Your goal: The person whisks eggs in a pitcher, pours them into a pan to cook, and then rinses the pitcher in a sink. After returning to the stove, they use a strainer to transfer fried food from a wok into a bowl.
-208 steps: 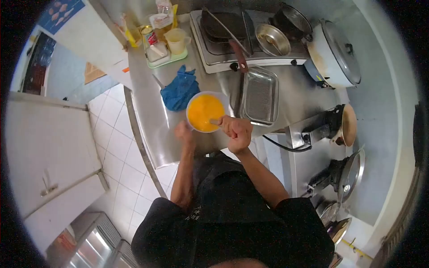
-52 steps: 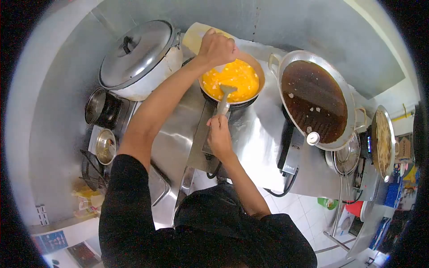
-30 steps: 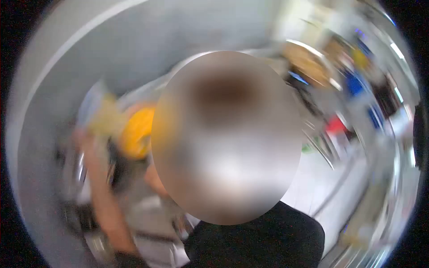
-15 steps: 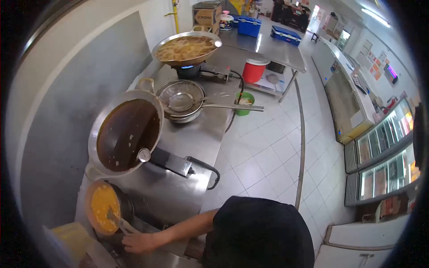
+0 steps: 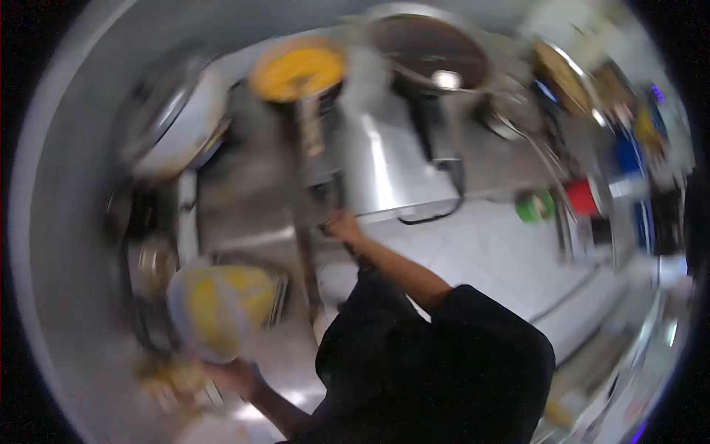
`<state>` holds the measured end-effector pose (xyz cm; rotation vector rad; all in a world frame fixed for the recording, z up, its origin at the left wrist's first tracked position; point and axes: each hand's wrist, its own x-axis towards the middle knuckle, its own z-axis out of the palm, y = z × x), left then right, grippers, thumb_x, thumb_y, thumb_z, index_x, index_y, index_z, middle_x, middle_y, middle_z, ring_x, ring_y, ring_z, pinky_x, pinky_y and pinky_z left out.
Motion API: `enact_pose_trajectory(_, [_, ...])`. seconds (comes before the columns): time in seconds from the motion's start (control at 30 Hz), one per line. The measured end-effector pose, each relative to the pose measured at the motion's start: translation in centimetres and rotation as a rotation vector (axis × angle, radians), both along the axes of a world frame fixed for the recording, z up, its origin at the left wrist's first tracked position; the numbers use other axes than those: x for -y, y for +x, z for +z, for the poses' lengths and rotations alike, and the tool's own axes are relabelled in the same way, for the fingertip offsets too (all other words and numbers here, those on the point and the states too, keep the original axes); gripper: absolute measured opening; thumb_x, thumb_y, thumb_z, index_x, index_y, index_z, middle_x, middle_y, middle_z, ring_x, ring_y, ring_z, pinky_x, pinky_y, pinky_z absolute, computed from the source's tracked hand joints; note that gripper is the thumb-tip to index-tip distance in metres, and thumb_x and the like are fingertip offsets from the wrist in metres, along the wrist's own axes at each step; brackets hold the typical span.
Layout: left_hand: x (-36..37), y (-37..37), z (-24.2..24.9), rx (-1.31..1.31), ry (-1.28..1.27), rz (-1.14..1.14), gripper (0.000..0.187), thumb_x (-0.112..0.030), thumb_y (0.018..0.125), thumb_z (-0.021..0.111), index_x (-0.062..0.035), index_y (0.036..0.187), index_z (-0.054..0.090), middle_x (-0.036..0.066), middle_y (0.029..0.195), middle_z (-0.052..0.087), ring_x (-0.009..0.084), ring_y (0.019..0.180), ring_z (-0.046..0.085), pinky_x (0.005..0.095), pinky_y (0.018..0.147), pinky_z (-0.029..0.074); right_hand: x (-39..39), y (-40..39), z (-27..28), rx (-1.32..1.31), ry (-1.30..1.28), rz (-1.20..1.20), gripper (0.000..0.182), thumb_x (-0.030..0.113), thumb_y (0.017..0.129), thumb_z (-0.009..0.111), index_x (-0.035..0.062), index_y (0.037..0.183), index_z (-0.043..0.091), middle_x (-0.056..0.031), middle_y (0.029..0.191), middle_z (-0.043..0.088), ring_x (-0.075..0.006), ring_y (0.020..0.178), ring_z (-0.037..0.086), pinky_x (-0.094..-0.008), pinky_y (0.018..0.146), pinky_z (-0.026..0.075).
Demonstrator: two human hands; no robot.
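Note:
My left hand (image 5: 235,376), blurred, has its fingers at the lower rim of a translucent tub (image 5: 255,285) with yellow contents and seems to grip it. At the counter's front edge, my right hand (image 5: 342,225) has its fingers bunched beside a dark part of the burner; what it holds is too blurred to make out. Beyond that hand stands a pan of yellow-orange food (image 5: 302,72). The spatula (image 5: 310,126) rests in this pan with no hand on it.
A wide pan of dark liquid (image 5: 429,52) stands on a burner, with strainers (image 5: 514,111) to its right. A large white pot (image 5: 188,129) is at the left. Farther right are a green basin (image 5: 534,206) and a red bucket (image 5: 582,197).
The view has turned toward the left part of the counter. My right hand has let go of the spatula and is now at the counter's front edge. My left hand has come into view.

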<state>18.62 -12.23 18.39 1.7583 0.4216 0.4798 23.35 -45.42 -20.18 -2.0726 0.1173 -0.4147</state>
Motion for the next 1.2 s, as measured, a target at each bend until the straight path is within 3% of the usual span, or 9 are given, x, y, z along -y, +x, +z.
enact_pose_trajectory(0.03, [0.9, -1.3, 1.2, -0.013, -0.576, 0.138, 0.041, -0.033, 0.088, 0.047, -0.0002, 0.112, 0.048, 0.012, 0.109, 0.051, 0.0245, 0.100, 0.050, 0.0391, 0.087, 0.041, -0.6, -0.5, 3.0, -0.326, 0.507, -0.203, 0.026, 0.025, 0.087, 0.053, 0.0028, 0.076, 0.062, -0.0118, 0.067, 0.060, -0.0232, 0.054, 0.058, -0.0386, 0.052, 0.049])
enact_pose_trajectory(0.1, [-4.8, -6.5, -2.4, -0.069, -0.296, 0.176, 0.037, -0.033, 0.089, 0.046, -0.0004, 0.107, 0.048, 0.011, 0.104, 0.052, 0.0217, 0.094, 0.050, 0.0383, 0.083, 0.042, -1.7, -0.5, 10.0, -0.324, 0.892, -0.315, 0.024, 0.025, 0.090, 0.052, 0.0049, 0.080, 0.058, -0.0057, 0.064, 0.056, -0.0151, 0.051, 0.056, -0.0288, 0.042, 0.044])
enact_pose_trajectory(0.37, [-10.3, -21.4, -4.2, -0.212, -0.104, 0.427, 0.030, -0.027, 0.090, 0.045, 0.0029, 0.091, 0.052, 0.011, 0.090, 0.055, 0.0182, 0.086, 0.051, 0.0317, 0.078, 0.041, -1.9, 6.8, 8.8, -0.446, 0.803, -0.309, 0.032, 0.031, 0.094, 0.047, -0.0015, 0.091, 0.047, -0.0104, 0.076, 0.056, -0.0192, 0.062, 0.060, -0.0334, 0.053, 0.055])
enact_pose_trajectory(0.4, [-10.7, -23.3, -4.3, -0.313, 0.384, 0.283, 0.027, -0.024, 0.091, 0.042, 0.0018, 0.091, 0.052, 0.010, 0.092, 0.053, 0.0182, 0.089, 0.051, 0.0313, 0.079, 0.041, -1.9, 7.7, 8.8, -0.450, 0.809, -0.366, 0.033, 0.031, 0.094, 0.046, -0.0015, 0.092, 0.047, -0.0097, 0.074, 0.055, -0.0196, 0.062, 0.060, -0.0343, 0.053, 0.056])
enact_pose_trajectory(0.5, [-10.0, -25.4, -4.8, -0.194, -0.122, 0.528, 0.023, -0.019, 0.089, 0.041, 0.0016, 0.094, 0.051, 0.010, 0.095, 0.051, 0.0182, 0.091, 0.050, 0.0322, 0.079, 0.041, -2.6, 9.2, 8.5, -0.470, 0.759, -0.425, 0.032, 0.031, 0.095, 0.043, -0.0004, 0.092, 0.047, -0.0076, 0.068, 0.053, -0.0206, 0.060, 0.059, -0.0366, 0.053, 0.056])
enact_pose_trajectory(0.57, [-10.1, -28.2, -5.9, -0.199, -0.102, 0.527, 0.022, -0.017, 0.089, 0.040, 0.0008, 0.098, 0.050, 0.011, 0.098, 0.051, 0.0184, 0.093, 0.050, 0.0318, 0.083, 0.041, -3.3, 9.0, 8.3, -0.362, 0.741, -0.524, 0.047, 0.027, 0.097, 0.038, 0.0026, 0.058, 0.047, -0.0093, 0.046, 0.047, -0.0214, 0.042, 0.051, -0.0345, 0.035, 0.041])
enact_pose_trajectory(0.7, [-9.4, -32.3, -8.5, -0.274, 0.079, 0.544, 0.029, -0.019, 0.091, 0.042, -0.0006, 0.113, 0.046, 0.014, 0.106, 0.050, 0.0194, 0.104, 0.049, 0.0328, 0.090, 0.040, -3.0, 9.7, 5.5, -0.319, 1.063, -0.529, 0.038, 0.033, 0.097, 0.034, -0.0017, 0.091, 0.049, -0.0104, 0.073, 0.058, -0.0199, 0.057, 0.058, -0.0339, 0.052, 0.055])
enact_pose_trajectory(0.97, [-13.6, -42.7, -16.3, -0.044, -0.590, 0.849, 0.043, -0.031, 0.092, 0.045, -0.0006, 0.121, 0.043, 0.013, 0.117, 0.050, 0.0223, 0.109, 0.049, 0.0335, 0.090, 0.041, -3.3, 7.2, 7.7, -0.392, 1.257, -0.340, 0.040, 0.038, 0.095, 0.042, -0.0001, 0.090, 0.052, -0.0117, 0.083, 0.062, -0.0214, 0.071, 0.062, -0.0329, 0.060, 0.055])
enact_pose_trajectory(1.2, [-12.0, -41.6, -9.9, 0.080, -0.617, 1.169, 0.025, -0.033, 0.092, 0.041, -0.0115, 0.097, 0.053, -0.003, 0.089, 0.055, 0.0081, 0.071, 0.050, 0.0229, 0.047, 0.033, -11.1, -7.7, 4.7, -0.873, 0.675, 0.168, 0.019, 0.020, 0.089, 0.050, 0.0078, 0.077, 0.058, -0.0006, 0.062, 0.053, -0.0086, 0.051, 0.050, -0.0228, 0.041, 0.038])
